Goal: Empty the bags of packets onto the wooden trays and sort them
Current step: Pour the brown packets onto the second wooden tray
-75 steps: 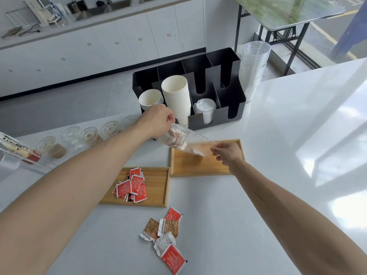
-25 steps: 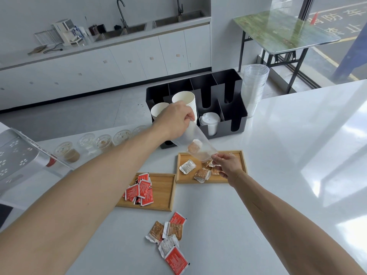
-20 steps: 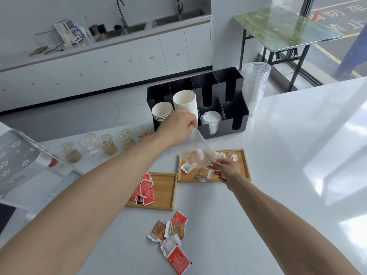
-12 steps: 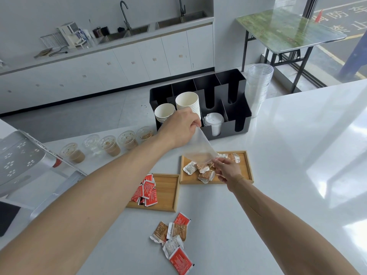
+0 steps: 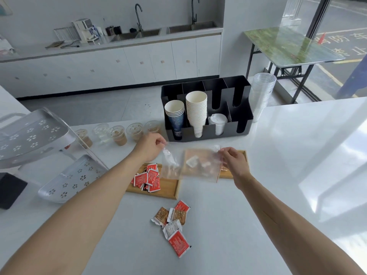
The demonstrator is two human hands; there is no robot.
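A clear zip bag (image 5: 200, 165) hangs stretched between both hands above the white counter. My left hand (image 5: 149, 146) pinches its left end and my right hand (image 5: 232, 160) pinches its right end. Seen through the plastic, brown and white packets (image 5: 192, 161) lie on the right wooden tray (image 5: 243, 153), which the bag mostly covers. The left wooden tray (image 5: 168, 188) carries a pile of red packets (image 5: 148, 178). A loose heap of mixed brown, white and red packets (image 5: 173, 225) sits on the counter in front of the trays.
A black cup organiser (image 5: 206, 110) with paper cups stands behind the trays, a stack of clear cups (image 5: 261, 94) to its right. Several small plastic cups (image 5: 119, 133) line the counter's far edge. A perforated white rack (image 5: 39, 147) stands on the left.
The bag has swung from tilted mouth-down over the right tray to level between my hands. My left hand dropped and moved left. More packets lie on the right tray than three seconds ago.
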